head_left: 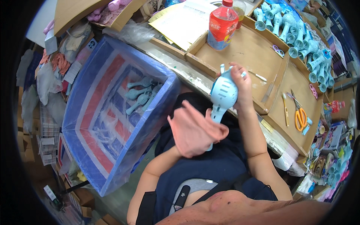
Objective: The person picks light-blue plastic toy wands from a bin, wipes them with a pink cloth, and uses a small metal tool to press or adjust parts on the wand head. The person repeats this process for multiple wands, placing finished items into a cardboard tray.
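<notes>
A light blue handheld fan (224, 93) is held upright in front of my body, its slotted round head on top and its handle pointing down. My right hand (242, 85) grips the head from the right side, fingers curled round its rim. Over my left hand (177, 153) drapes a salmon-pink cloth (193, 129), which hides most of the fingers. That cloth is folded against the fan's handle, and the handle's lower end shows just beneath it.
At left stands a blue-lined bin (120, 157) with several blue fans (140, 93) inside. A cardboard tray (258, 48) on the bench bears a red-labelled bottle (222, 26), orange-handled scissors (300, 119) and a brush (285, 108). More fan parts (300, 35) crowd the back right.
</notes>
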Demonstrator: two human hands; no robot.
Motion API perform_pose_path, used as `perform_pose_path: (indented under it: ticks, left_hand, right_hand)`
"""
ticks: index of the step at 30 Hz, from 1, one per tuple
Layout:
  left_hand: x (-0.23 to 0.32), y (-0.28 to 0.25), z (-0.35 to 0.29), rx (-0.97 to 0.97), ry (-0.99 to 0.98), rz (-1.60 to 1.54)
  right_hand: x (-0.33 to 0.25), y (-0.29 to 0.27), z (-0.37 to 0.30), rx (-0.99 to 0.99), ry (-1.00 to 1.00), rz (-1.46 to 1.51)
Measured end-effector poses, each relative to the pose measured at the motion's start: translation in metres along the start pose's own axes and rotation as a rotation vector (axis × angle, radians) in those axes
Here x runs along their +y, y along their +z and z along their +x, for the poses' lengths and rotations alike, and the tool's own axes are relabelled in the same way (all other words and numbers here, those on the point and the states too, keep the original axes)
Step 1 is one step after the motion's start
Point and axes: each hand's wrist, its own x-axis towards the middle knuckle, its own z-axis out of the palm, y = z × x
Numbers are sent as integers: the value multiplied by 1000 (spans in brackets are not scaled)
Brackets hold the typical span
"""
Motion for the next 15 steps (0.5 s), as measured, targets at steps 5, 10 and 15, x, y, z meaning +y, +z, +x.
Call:
perform_pose_path:
  ticks: [5,10,15]
  left_hand:
    - [-7,0,-18,-297,75,-973]
    - [0,-17,-21,-399,-665,-1832]
    - [8,-26,-11,-448,-781,-1873]
  right_hand:
    - [-1,-5,10,-73,59,117]
    - [6,2,14,-142,137,268]
    - [-2,0,10,-154,84,292]
